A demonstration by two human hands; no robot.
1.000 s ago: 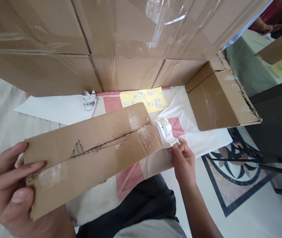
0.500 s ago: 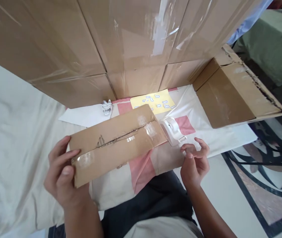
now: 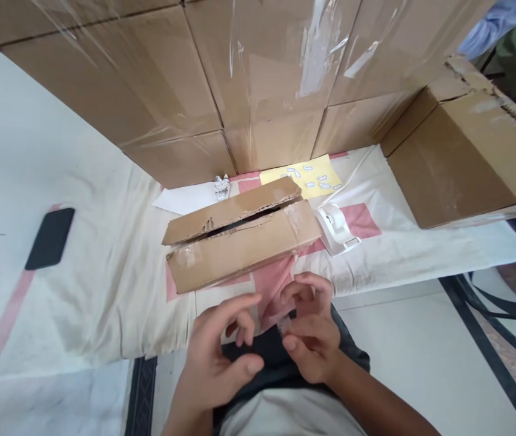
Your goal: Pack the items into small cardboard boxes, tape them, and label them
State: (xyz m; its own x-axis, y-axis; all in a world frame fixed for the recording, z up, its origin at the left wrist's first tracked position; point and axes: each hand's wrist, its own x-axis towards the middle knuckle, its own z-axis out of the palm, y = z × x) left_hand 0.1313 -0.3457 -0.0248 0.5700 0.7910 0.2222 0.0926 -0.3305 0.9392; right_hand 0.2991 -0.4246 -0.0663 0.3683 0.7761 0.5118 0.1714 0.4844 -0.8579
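My left hand (image 3: pixel 224 342) is held over my lap, thumb and fingers apart, with nothing in it. Close by on its right, my right hand (image 3: pixel 310 330) has curled fingers and a small piece of clear tape (image 3: pixel 284 326) at its fingertips. Just beyond both hands, a long flat cardboard box (image 3: pixel 244 248) lies on the cloth. Its two top flaps stand slightly parted, leaving a dark gap, and bits of tape cling to its ends. A white tape dispenser (image 3: pixel 337 229) sits against the right end of the box.
A large taped cardboard structure (image 3: pixel 267 79) rises at the back, with an open-sided carton (image 3: pixel 462 160) at its right. Yellow paper with small labels (image 3: pixel 319 177), white paper (image 3: pixel 178 198) and a crumpled scrap (image 3: pixel 222 187) lie before it. A black phone (image 3: pixel 50 238) is at left.
My left hand has let go of the cardboard box and moved right, beside my right hand. The box now rests on the cloth with its flaps parted. The view has shifted left.
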